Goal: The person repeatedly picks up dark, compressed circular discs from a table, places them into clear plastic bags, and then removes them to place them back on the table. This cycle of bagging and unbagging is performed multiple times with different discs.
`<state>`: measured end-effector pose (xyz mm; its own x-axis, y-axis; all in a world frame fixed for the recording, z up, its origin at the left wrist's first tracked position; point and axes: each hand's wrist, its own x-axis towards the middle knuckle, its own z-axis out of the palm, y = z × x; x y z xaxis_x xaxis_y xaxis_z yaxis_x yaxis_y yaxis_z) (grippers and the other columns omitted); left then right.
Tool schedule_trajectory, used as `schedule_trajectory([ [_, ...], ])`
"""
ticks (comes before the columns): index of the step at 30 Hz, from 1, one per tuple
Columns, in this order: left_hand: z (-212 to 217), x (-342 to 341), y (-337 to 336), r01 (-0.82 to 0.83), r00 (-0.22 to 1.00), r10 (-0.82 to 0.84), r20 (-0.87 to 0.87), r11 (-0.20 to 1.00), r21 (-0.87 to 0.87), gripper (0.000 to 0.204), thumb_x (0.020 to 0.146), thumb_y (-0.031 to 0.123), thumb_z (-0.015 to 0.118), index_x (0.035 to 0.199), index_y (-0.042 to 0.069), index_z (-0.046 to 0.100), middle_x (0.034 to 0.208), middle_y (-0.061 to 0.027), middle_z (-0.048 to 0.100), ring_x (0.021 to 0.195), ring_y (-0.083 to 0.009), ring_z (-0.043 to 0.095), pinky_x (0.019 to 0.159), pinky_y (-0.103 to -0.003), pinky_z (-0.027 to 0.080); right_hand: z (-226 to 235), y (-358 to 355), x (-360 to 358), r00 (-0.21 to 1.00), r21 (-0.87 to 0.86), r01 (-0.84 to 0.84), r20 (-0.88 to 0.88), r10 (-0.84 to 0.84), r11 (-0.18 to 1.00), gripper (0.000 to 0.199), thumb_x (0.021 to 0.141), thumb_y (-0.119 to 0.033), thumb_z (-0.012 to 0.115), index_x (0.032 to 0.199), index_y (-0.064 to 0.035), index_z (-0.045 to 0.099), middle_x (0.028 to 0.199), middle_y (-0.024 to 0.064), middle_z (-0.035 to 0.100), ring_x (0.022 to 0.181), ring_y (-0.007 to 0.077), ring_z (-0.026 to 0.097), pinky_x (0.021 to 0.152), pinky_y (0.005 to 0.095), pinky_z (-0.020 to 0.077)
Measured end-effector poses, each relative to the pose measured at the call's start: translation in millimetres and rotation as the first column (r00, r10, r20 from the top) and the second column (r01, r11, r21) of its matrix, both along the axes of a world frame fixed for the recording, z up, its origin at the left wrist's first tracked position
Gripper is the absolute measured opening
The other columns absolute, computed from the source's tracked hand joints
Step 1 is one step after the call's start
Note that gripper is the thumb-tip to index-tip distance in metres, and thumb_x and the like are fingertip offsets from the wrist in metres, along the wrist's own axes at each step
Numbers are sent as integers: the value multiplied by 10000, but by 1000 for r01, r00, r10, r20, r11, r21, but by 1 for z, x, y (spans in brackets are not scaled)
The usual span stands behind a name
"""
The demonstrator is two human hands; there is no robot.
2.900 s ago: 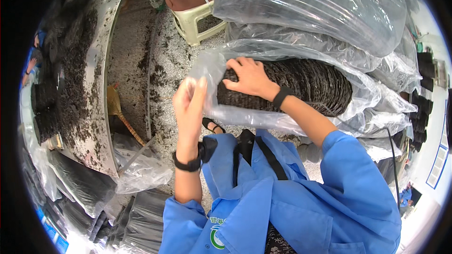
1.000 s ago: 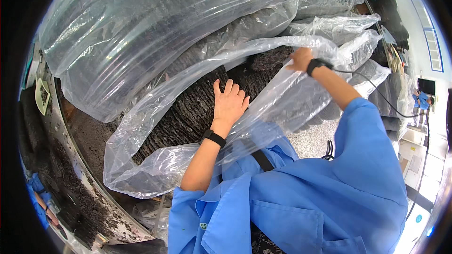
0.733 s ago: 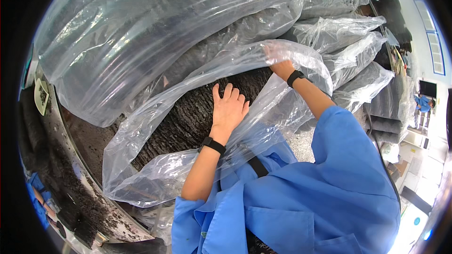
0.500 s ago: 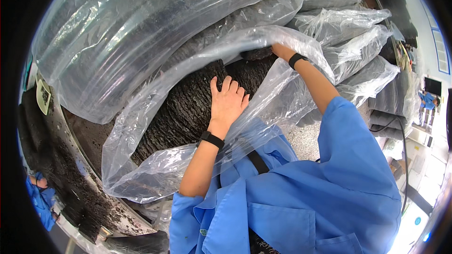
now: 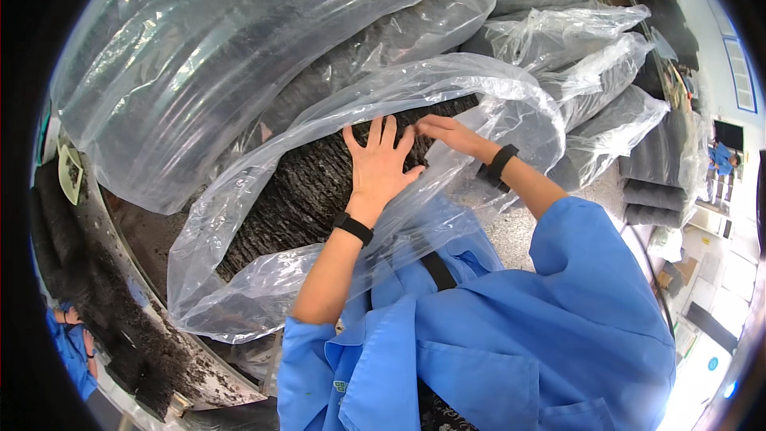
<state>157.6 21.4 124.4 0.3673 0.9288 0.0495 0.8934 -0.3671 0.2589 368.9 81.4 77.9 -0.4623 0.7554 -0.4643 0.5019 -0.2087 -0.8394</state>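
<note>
A dark, ridged stack of what looks like thin black fibrous sheets (image 5: 299, 191) lies inside a wide-mouthed clear plastic bag (image 5: 209, 227) in front of me. My left hand (image 5: 378, 166) rests on top of it, fingers spread and palm down, holding nothing. Just to its right, my right hand (image 5: 456, 138) reaches over the bag's near edge. Its fingers are stretched out, their tips touching the stack close to my left fingertips. The plastic's near edge runs beneath both forearms. Some of the stack's near side is hidden by the plastic and my hands.
A large filled clear bag (image 5: 183, 72) lies beyond, at the upper left. Several more bagged dark bundles (image 5: 586, 84) sit at the upper right. On the left is a pale surface strewn with dark crumbs (image 5: 171, 343). A person in blue (image 5: 72, 343) stands at the far left.
My right hand has come leftward and nearer from the bag's far right end to beside my left hand. The dark piece lifted there now lies flat. My left fingers have spread wider.
</note>
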Motion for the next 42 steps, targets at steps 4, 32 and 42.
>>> schedule_trajectory([
  [4,6,-6,-2,-36,999,34,-15,983,-182,503,722,520,662,1092,184,612,1362,-116,438,1353,-280,279,1018,-702,115,-4,-17,102,178,-354,-661,783,596,662,432,892,-423,460,1020,-68,670,990,154,668,976,329,624,912,476,436],
  [32,175,-269,-77,-675,701,675,-231,732,92,837,692,357,752,1409,232,338,1098,-98,578,1035,-317,552,863,-487,407,11,-17,-103,998,143,65,8,-67,988,1058,693,-442,788,1394,81,193,1347,283,394,1248,351,415,1050,385,318],
  [42,164,-299,-158,-775,524,842,127,533,-339,538,832,242,645,1300,75,438,685,-166,604,632,-288,616,588,-373,459,21,-23,-111,990,312,-136,72,119,940,810,798,-326,724,1372,46,291,1341,200,417,1257,281,398,1060,362,291],
])
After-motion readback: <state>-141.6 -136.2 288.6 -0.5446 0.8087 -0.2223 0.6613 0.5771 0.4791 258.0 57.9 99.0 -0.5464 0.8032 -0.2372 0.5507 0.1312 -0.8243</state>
